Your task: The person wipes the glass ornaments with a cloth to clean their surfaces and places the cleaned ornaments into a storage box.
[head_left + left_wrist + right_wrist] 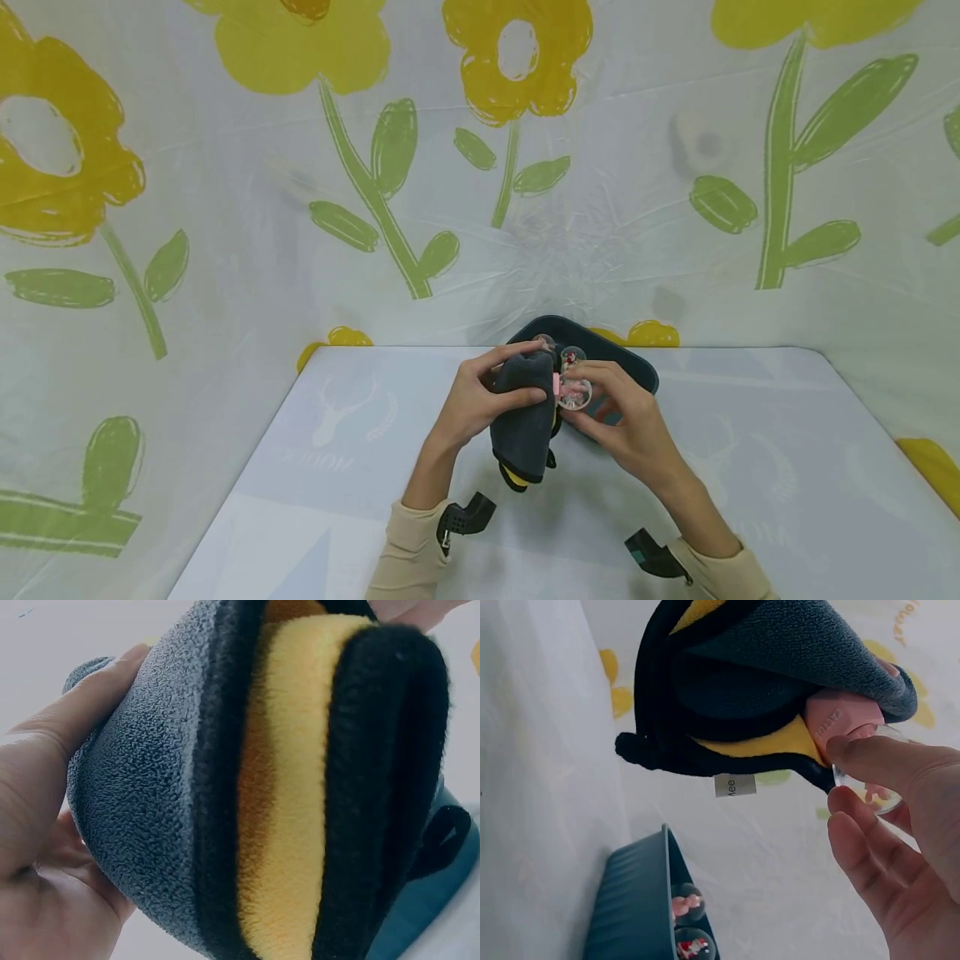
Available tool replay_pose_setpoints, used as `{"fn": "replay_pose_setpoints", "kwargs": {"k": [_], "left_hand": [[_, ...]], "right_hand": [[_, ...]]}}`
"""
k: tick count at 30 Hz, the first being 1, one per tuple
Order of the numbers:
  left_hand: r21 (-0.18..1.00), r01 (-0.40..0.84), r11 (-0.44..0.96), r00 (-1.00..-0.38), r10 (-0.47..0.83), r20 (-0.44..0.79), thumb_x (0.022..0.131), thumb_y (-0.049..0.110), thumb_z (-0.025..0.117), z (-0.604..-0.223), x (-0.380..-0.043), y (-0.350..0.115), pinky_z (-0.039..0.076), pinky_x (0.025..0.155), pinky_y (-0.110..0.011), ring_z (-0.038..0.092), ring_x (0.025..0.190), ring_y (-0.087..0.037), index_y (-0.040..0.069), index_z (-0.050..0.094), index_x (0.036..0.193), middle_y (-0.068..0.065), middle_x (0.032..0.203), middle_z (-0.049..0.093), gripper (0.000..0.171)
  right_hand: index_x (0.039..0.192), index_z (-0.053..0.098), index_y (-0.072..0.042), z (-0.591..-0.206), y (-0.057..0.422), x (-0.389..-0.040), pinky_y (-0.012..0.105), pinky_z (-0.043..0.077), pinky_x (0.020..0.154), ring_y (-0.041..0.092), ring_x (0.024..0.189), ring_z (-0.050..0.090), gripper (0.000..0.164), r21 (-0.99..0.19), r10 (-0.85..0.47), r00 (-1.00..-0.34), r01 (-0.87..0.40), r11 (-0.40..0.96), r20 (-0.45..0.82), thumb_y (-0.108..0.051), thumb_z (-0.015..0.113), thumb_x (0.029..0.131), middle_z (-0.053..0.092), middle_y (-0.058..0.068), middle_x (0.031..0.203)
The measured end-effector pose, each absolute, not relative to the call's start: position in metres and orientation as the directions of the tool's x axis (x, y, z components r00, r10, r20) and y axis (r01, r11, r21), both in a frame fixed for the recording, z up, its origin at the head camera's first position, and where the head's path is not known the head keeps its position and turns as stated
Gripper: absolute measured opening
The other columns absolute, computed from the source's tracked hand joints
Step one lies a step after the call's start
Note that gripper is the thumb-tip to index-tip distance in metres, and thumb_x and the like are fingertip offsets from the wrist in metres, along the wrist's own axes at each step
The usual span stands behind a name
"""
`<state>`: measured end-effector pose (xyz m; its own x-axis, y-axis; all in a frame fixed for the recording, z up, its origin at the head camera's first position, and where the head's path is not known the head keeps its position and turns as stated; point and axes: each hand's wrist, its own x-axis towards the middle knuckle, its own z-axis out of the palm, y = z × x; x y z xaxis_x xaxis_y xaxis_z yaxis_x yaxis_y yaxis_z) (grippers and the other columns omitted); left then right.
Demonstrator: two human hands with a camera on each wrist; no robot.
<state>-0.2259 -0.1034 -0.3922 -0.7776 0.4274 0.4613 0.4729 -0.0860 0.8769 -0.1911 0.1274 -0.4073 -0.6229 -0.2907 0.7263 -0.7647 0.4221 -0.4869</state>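
My left hand (480,396) grips a folded plush cleaning cloth (521,425), grey outside and yellow inside with black edging. Layered folds of the cloth (150,765) fill much of the left wrist view, with the thumb and fingers around its grey side. Between thumb and fingers, my right hand (626,412) pinches a small snow globe (575,395). Its clear dome has pink bits inside. In the right wrist view, the globe's pink base (844,718) lies against the cloth's folds, partly covered by them.
Behind the hands, a dark teal plastic bin (641,371) stands on the white patterned table (360,467). Inside it are a snow globe with a pink figure (687,904) and another with a red-and-white figure (694,946). A flower-printed sheet (600,208) hangs behind the table.
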Motion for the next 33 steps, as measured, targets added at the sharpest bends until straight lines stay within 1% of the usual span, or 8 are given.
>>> {"fn": "replay_pose_setpoints", "kwargs": {"k": [2,8,11,18,21,24,28,33], "left_hand": [[0.876,0.475,-0.086,-0.776,0.428,0.463,0.083,0.004,0.077,-0.392,-0.226,-0.103,0.058,0.083,-0.033,0.068,0.104,-0.018,0.012,0.057,0.139,-0.007,0.141,0.058,0.06],[0.874,0.477,-0.09,-0.772,0.432,0.466,0.083,0.008,0.078,-0.393,-0.226,-0.104,0.058,0.086,-0.034,0.067,0.11,-0.022,0.014,0.058,0.138,-0.003,0.14,0.059,0.059],[0.874,0.478,-0.089,-0.772,0.431,0.466,0.084,0.012,0.078,-0.394,-0.227,-0.104,0.058,0.085,-0.035,0.067,0.109,-0.023,0.014,0.058,0.138,-0.002,0.139,0.06,0.058],[0.882,0.464,-0.088,-0.781,0.429,0.454,0.084,0.015,0.078,-0.394,-0.227,-0.104,0.059,0.082,-0.036,0.069,0.1,-0.022,0.018,0.06,0.136,-0.008,0.138,0.06,0.055],[0.884,0.459,-0.09,-0.783,0.429,0.45,0.085,0.012,0.077,-0.394,-0.227,-0.105,0.059,0.082,-0.036,0.069,0.099,-0.021,0.017,0.059,0.136,-0.007,0.138,0.061,0.055],[0.884,0.461,-0.077,-0.786,0.427,0.447,0.084,0.007,0.076,-0.394,-0.227,-0.104,0.059,0.081,-0.034,0.069,0.097,-0.019,0.014,0.058,0.137,-0.008,0.137,0.061,0.056],[0.885,0.461,-0.055,-0.792,0.425,0.439,0.084,0.002,0.075,-0.391,-0.224,-0.103,0.059,0.08,-0.033,0.069,0.095,-0.015,0.008,0.057,0.138,-0.01,0.137,0.06,0.058],[0.883,0.466,-0.05,-0.787,0.432,0.44,0.083,0.002,0.076,-0.38,-0.215,-0.102,0.059,0.079,-0.034,0.07,0.093,-0.013,0.001,0.056,0.137,-0.016,0.137,0.06,0.057]], "right_hand": [[0.125,0.062,-0.013,-0.407,0.128,-0.191,0.016,0.051,0.061,0.009,0.099,0.059,0.061,-0.487,-0.293,-0.624,-0.764,0.424,0.724,0.004,0.084,0.071,0.063,0.004,0.124],[0.125,0.062,-0.015,-0.405,0.128,-0.191,0.018,0.052,0.062,0.009,0.1,0.059,0.059,-0.511,-0.295,-0.653,-0.742,0.433,0.697,0.0,0.084,0.073,0.062,0.003,0.125],[0.126,0.061,-0.015,-0.406,0.128,-0.191,0.017,0.051,0.063,0.009,0.099,0.059,0.058,-0.514,-0.299,-0.66,-0.737,0.439,0.69,-0.001,0.083,0.074,0.062,0.003,0.126],[0.132,0.059,-0.012,-0.409,0.127,-0.191,0.014,0.05,0.06,0.003,0.069,0.061,0.06,-0.501,-0.308,-0.659,-0.735,0.458,0.686,-0.002,0.082,0.076,0.066,0.005,0.121],[0.134,0.058,-0.012,-0.411,0.126,-0.191,0.015,0.048,0.057,0.0,0.063,0.058,0.058,-0.533,-0.299,-0.686,-0.714,0.455,0.664,-0.004,0.079,0.08,0.069,0.006,0.118],[0.134,0.058,-0.01,-0.412,0.125,-0.19,0.018,0.048,0.053,0.001,0.058,0.057,0.05,-0.584,-0.288,-0.733,-0.67,0.457,0.616,-0.007,0.074,0.086,0.07,0.004,0.102],[0.129,0.06,-0.008,-0.413,0.125,-0.189,0.021,0.047,0.052,0.004,0.055,0.058,0.037,-0.64,-0.28,-0.792,-0.606,0.473,0.543,-0.012,0.067,0.093,0.063,-0.004,0.08],[0.122,0.063,-0.01,-0.412,0.126,-0.188,0.022,0.046,0.051,0.007,0.056,0.059,0.026,-0.678,-0.266,-0.837,-0.544,0.494,0.478,-0.017,0.062,0.097,0.061,-0.007,0.068]]}}
